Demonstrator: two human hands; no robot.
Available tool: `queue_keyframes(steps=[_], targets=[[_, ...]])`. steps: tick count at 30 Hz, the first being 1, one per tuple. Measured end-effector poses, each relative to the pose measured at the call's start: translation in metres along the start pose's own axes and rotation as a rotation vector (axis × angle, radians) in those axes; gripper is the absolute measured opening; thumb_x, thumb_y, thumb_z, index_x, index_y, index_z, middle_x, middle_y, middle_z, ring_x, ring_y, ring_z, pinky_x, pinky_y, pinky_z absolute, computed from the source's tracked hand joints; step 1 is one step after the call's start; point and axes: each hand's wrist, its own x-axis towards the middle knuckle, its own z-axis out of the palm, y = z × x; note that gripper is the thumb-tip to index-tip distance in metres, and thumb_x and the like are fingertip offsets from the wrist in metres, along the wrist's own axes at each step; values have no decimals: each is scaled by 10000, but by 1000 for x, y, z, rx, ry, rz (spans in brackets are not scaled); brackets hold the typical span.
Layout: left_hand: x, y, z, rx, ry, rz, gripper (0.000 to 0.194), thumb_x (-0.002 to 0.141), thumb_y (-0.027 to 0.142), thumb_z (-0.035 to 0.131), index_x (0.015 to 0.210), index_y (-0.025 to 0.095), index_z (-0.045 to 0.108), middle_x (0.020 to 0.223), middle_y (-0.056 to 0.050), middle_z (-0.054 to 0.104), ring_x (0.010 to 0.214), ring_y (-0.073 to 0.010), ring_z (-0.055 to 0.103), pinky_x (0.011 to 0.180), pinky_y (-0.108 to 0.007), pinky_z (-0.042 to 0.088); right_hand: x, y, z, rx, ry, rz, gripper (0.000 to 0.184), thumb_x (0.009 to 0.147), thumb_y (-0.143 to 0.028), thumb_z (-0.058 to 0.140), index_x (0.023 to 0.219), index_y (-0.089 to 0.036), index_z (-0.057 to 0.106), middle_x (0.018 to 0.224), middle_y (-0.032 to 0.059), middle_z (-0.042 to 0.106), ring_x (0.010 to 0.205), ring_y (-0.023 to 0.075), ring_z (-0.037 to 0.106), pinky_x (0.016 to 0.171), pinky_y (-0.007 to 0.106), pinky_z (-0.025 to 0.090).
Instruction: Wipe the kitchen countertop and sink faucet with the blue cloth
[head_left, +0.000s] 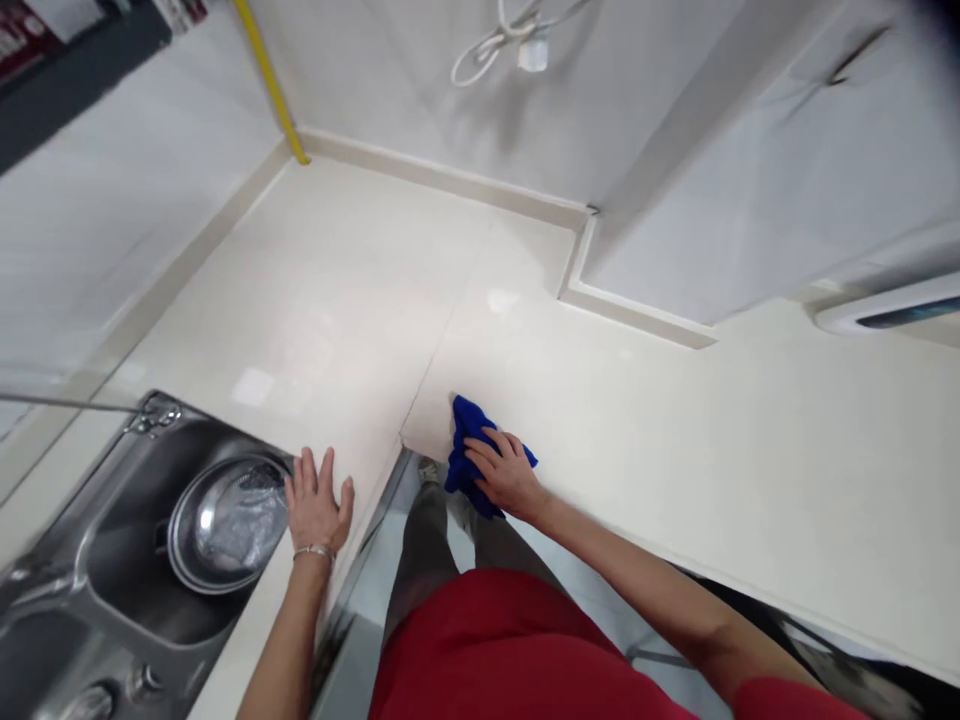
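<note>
My right hand presses a blue cloth onto the inner corner edge of the cream countertop, fingers curled over the cloth. My left hand lies flat with fingers spread on the counter beside the sink, holding nothing. A thin bracelet sits on that wrist.
A steel sink at the lower left holds a metal bowl. A tap stands at its back rim. White cable hangs on the tiled back wall. A yellow strip runs down the wall corner. A white cabinet stands on the counter at right.
</note>
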Motion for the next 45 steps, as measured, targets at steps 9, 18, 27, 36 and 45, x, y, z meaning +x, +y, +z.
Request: queue_keyframes(steps=[9,18,27,36,45], targets=[[-3,-9,7,-74,91,52,589,989,410,453,1504,125,437,1647,-221,207,1532,-383,148,1196,-592,279,20,2,1,-90,121,247,371,949,-270,496,1287,-179,622,1407,89,604,1322,326,422,1013,490,381],[-9,-7,9,-163,103,46,586,962,364,513,1495,128,450,1644,-223,218,1517,-400,198,1183,-569,332,72,0,12,-186,351,819,525,951,-438,406,1341,-121,556,1423,192,540,1291,417,389,986,602,354],[-18,-20,20,-308,165,124,533,958,300,491,1450,95,484,1617,-241,278,1513,-385,225,1175,-582,351,146,-141,49,-151,122,423,588,949,-464,407,1416,-117,490,1523,162,461,1392,391,298,1070,547,282],[-87,-34,-23,-659,146,236,340,961,200,429,1185,173,682,1376,-150,624,1420,-281,442,1192,-585,352,140,-174,54,-143,-9,65,531,939,-381,441,1406,-137,508,1534,120,468,1412,361,298,1092,510,266],[-180,26,-56,-1240,-851,149,574,973,573,434,1420,239,569,1483,-70,545,1419,-257,444,1230,-467,294,156,-158,49,-72,5,-25,501,934,-401,469,1369,-158,530,1506,126,492,1389,345,330,1078,487,279]])
